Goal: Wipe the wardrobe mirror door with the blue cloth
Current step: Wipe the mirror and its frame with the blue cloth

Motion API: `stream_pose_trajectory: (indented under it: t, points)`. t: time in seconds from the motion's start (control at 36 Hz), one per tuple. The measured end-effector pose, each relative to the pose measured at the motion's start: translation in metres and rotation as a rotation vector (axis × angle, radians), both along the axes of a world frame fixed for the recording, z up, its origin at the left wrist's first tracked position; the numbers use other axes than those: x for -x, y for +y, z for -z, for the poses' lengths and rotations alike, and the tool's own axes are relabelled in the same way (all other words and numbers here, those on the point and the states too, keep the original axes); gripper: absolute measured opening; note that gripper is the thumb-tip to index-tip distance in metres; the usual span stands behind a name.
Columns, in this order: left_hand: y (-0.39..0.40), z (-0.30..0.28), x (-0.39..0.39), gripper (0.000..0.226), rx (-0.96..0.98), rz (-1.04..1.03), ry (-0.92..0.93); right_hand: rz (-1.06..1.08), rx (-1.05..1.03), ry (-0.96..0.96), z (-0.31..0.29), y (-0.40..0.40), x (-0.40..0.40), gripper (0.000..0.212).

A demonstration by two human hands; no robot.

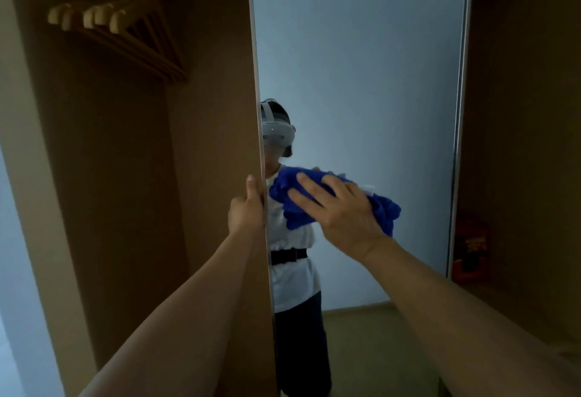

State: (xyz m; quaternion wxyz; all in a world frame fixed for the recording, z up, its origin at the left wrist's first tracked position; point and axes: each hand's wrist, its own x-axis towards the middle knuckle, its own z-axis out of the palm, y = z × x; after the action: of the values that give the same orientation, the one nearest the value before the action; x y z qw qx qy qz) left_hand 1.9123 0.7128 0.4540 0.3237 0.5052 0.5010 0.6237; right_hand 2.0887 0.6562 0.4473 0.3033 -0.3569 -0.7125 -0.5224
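We see the mirror door (361, 66) cut off at top. Beside its right edge, a red object (470, 247) is too dim to read. Our right hand (341, 213) presses the blue cloth (290, 195) flat on the glass, fingers spread; our left hand (246, 208) grips the door's left edge, fingers hidden.

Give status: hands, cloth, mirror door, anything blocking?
Left hand grips mirror door edge. Right hand flat on blue cloth, pressing it to glass. Nothing blocking; hangers inside wardrobe, clear of the door.

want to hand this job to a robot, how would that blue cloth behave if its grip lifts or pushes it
The blue cloth looks bunched and folded, so probably floppy and light. Under the right hand's flat press on the mirror door it should slide rather than roll.
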Motion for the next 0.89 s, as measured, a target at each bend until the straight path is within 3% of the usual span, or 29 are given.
stream_pose_trajectory:
  t: [0.22,0.33,0.56,0.69,0.89]
  points:
    - [-0.007,0.034,-0.001,0.088,0.157,-0.002,0.152,0.0,-0.003,0.143,-0.025,-0.001,-0.021,0.059]
    - [-0.012,0.054,-0.006,0.079,0.152,-0.067,0.12,-0.022,0.004,0.204,-0.004,0.0,-0.025,0.061]
    - [-0.019,0.056,-0.012,0.056,0.1,-0.128,0.136,0.021,0.095,0.026,0.063,-0.003,-0.063,0.063]
    - [-0.02,0.057,-0.015,0.06,0.075,-0.182,0.131,-0.032,0.075,-0.011,0.039,-0.006,-0.075,0.061]
    - [-0.02,0.06,-0.017,0.061,0.021,-0.189,0.11,-0.142,0.016,0.226,-0.012,-0.004,-0.084,0.044]
